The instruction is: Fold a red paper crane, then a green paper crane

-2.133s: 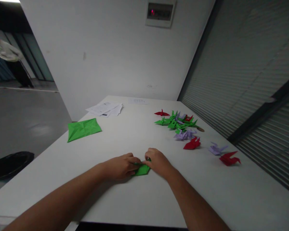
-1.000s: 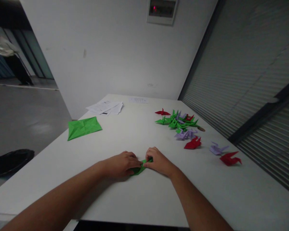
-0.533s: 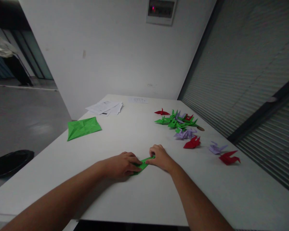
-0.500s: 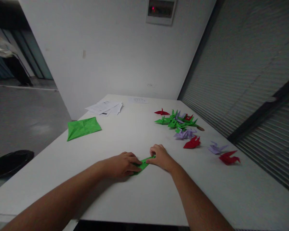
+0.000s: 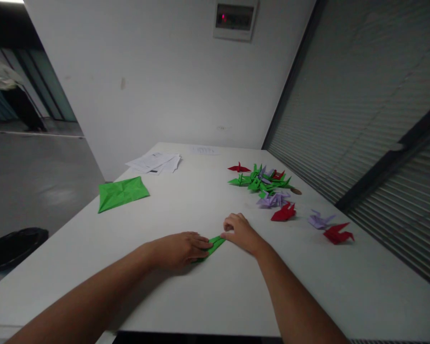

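Right now the left hand (image 5: 181,248) is lying flat, fingers together, pressing down on the near end of a narrow green folded paper (image 5: 212,245) that is resting on the white table (image 5: 208,296) close to the front edge. The right hand (image 5: 241,231) is sitting just beyond it with fingers curled, their tips pinching down on the paper's far point, so both hands are pinning the piece to the table rather than lifting it. Farther out to the right, a red paper crane (image 5: 283,212) is sitting near a lilac one (image 5: 318,220) and another red one (image 5: 337,233), while a heap of green, lilac and red cranes (image 5: 263,181) is lying beyond them. Off to the left, a creased green sheet (image 5: 122,193) is lying flat, well apart from the hands, and white printed papers (image 5: 155,162) are spreading near the far edge. In the corridor at the far left a person (image 5: 7,91) is standing.
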Demonstrator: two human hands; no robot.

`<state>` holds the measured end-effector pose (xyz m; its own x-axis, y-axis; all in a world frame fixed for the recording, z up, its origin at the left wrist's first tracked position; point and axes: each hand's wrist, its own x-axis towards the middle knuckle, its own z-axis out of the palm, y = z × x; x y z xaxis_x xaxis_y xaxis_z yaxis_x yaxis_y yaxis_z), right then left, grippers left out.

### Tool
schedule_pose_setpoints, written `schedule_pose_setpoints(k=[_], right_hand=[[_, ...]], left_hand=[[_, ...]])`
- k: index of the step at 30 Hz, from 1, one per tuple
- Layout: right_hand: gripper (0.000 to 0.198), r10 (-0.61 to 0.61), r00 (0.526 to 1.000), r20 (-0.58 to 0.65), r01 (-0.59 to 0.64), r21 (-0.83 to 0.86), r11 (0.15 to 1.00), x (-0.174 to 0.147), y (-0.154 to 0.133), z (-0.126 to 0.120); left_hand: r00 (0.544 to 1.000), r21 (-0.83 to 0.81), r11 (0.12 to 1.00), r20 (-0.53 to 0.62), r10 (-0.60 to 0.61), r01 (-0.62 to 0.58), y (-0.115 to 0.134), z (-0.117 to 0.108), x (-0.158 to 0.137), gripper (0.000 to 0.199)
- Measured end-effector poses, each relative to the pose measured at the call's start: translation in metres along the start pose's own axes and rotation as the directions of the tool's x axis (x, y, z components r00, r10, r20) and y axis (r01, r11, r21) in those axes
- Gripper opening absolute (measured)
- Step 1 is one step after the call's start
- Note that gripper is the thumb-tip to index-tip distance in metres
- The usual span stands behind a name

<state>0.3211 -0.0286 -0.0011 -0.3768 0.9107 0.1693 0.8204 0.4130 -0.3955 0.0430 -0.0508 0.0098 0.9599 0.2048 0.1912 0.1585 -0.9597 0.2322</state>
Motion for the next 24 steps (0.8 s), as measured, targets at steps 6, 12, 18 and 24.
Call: schedule_pose_setpoints(k=[6,12,18,24], right_hand=[[0.008,-0.277,0.956,0.092,0.259,0.169,0.951,-0.001,-0.026,0.007],[0.004,-0.082,0.978,0.193,0.036,0.228,0.973,-0.005,-0.034,0.01],[0.008,0.05,0.959,0.279,-0.078,0.092,0.993,-0.01,-0.046,0.002],[0.011,0.112,0.955,0.276,-0.112,-0.015,0.994,-0.016,-0.06,-0.002]], left_hand=[[0.999,0.052,0.998,0.017,0.044,-0.045,-0.001,-0.005,-0.001,0.037],[0.997,0.159,0.985,-0.009,0.072,-0.07,-0.001,-0.01,-0.002,0.019],[0.998,0.251,0.968,-0.062,0.026,-0.01,-0.004,-0.005,-0.002,0.023],[0.996,0.287,0.957,-0.087,-0.028,0.052,-0.001,-0.008,0.0,0.014]])
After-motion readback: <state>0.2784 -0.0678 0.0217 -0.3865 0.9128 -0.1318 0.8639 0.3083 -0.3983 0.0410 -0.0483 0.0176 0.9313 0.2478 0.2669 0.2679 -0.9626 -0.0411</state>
